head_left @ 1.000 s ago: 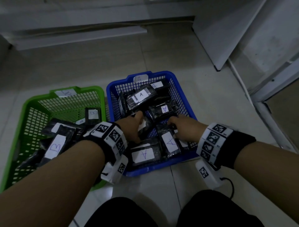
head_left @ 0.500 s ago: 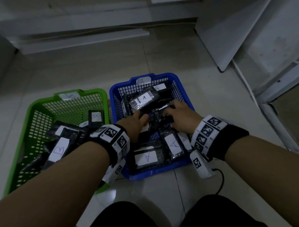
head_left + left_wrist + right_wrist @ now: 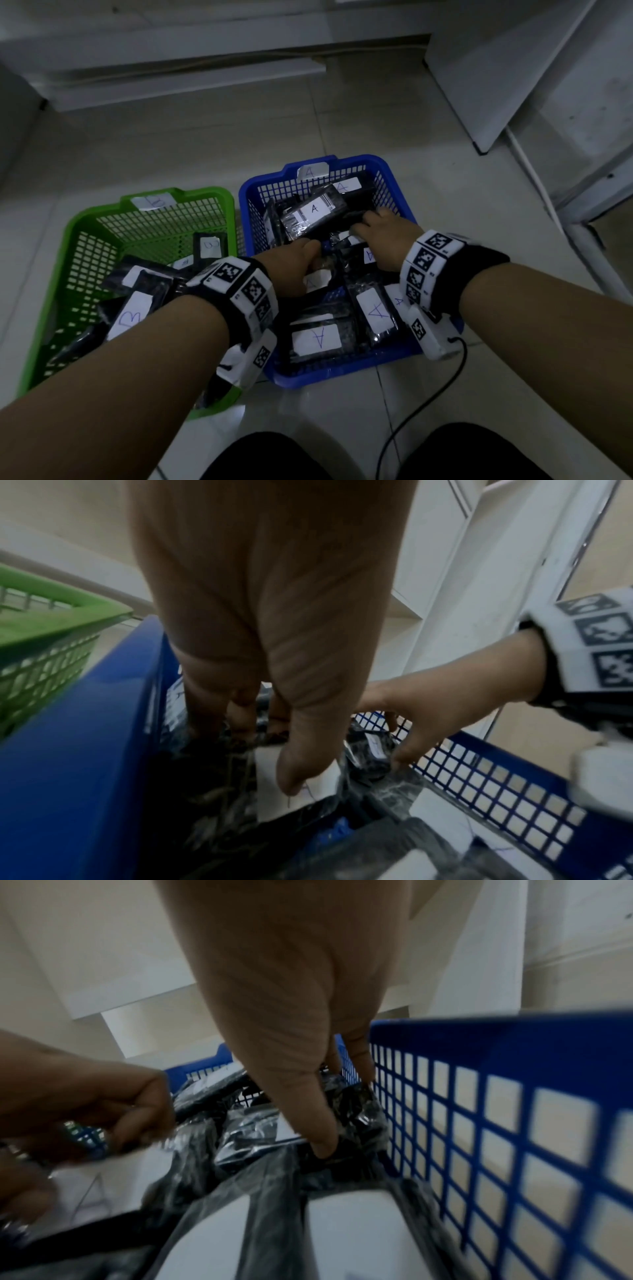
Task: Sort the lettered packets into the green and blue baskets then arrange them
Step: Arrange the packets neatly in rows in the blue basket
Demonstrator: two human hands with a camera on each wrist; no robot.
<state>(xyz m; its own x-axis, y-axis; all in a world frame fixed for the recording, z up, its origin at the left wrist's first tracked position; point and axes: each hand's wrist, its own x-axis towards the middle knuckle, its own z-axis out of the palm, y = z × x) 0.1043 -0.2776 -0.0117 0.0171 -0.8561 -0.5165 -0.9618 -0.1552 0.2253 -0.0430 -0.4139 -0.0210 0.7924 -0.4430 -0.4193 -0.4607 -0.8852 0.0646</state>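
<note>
Both grips are down inside the blue basket (image 3: 394, 356), among the A packets. The left hand (image 3: 291, 265) has its fingers curled around a black packet with a white label (image 3: 301, 785), the thumb pressing on the label; the right hand (image 3: 383, 236) curls its fingers into the dark wrapping of another packet (image 3: 346, 1115) close to the right wall of the basket.

The relation that matters, I judge, is the tilted A packet (image 3: 313, 212): it lies just beyond both hands, toward the far wall, leaning on others, with its long axis running left to right and slightly upward. The right hand touches or almost touches its right end, so this hand seems nearer.

Counting is only partly possible. In the blue basket I see about six white labels, most showing an A; more packets may be hidden under the hands. In the green basket (image 3: 85, 240), which stands on the floor (image 3: 239, 137) touching the left side of the blue one, about five labels show, and at least two read B (image 3: 132, 315). There are two baskets, and each has one paper tag on the far rim.
</note>
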